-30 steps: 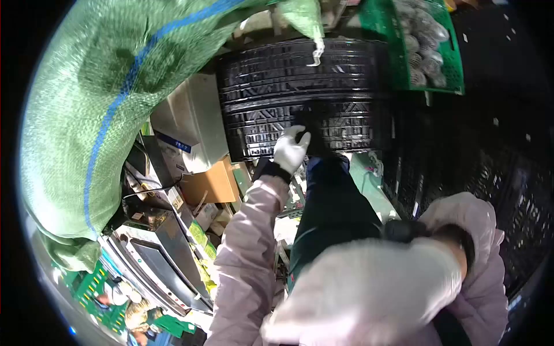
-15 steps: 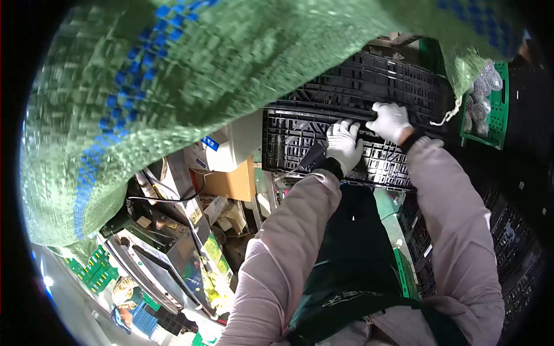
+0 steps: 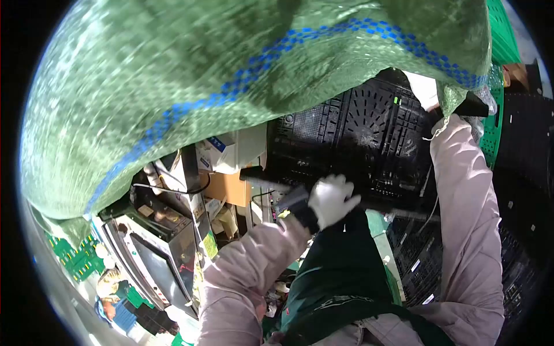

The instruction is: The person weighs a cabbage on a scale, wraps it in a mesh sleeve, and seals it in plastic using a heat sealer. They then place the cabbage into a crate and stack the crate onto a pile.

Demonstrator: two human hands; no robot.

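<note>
A black plastic crate (image 3: 369, 135) with a slotted base fills the middle of the view, its inside facing up at me. My left hand (image 3: 333, 200), in a white glove, hovers at the crate's near edge with thumb and fingers apart; nothing shows in it. At the crate's far right corner is my right hand (image 3: 423, 91), also gloved in white. A hanging corner of the green woven sack (image 3: 242, 98) covers part of it, so its fingers are hidden. The sack, with a blue checked stripe, hides the crate's far left part.
To the left stand a white box (image 3: 245, 151), a cardboard box (image 3: 228, 187) and a dark appliance with a glass panel (image 3: 158, 262). More black crates (image 3: 418, 259) lie at lower right. A green perforated crate (image 3: 492, 138) with clear plastic packs is at right.
My hands have parted: the left moved down and left, the right up to the far corner. The crate's ribbed upper panels no longer cover the middle; its slotted base now shows. The sack has shifted.
</note>
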